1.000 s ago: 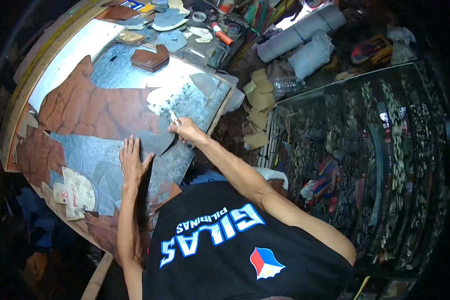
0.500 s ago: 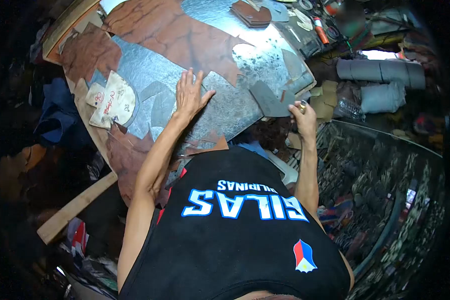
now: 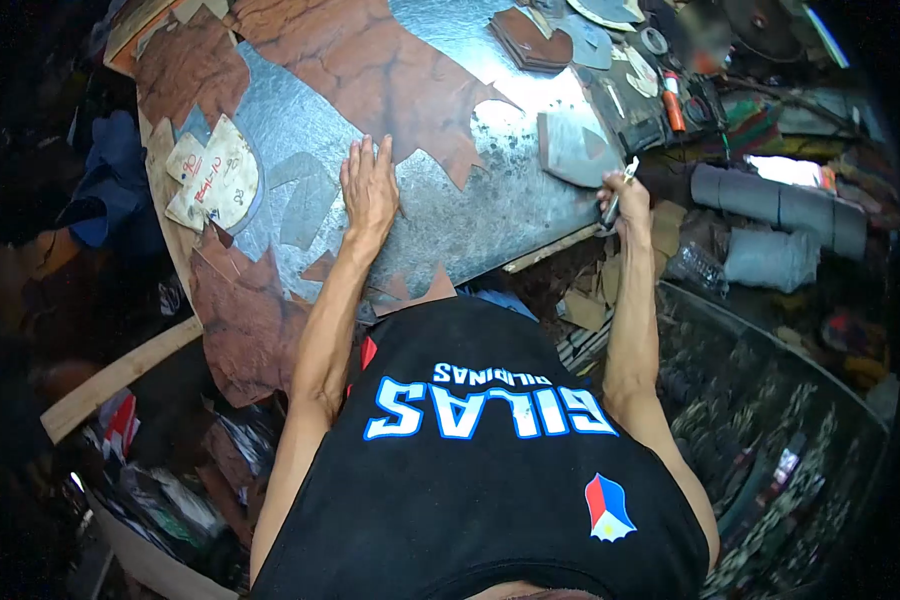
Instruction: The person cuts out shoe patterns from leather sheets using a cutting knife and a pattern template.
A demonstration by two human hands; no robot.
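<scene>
head view: left hand point(image 3: 368, 188) flat, released, pressing brown leather sheet point(image 3: 370, 70) on metal worktop point(image 3: 490, 210). right hand point(image 3: 625, 200) at 3 o'clock, clenched on knife point(image 3: 620, 185) beside cut grey piece point(image 3: 575, 148). several pieces cut; much leather uncut.

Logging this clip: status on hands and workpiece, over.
Left hand flat on brown leather sheet. Right hand grips knife beside cut piece. Nothing in the way.
</scene>
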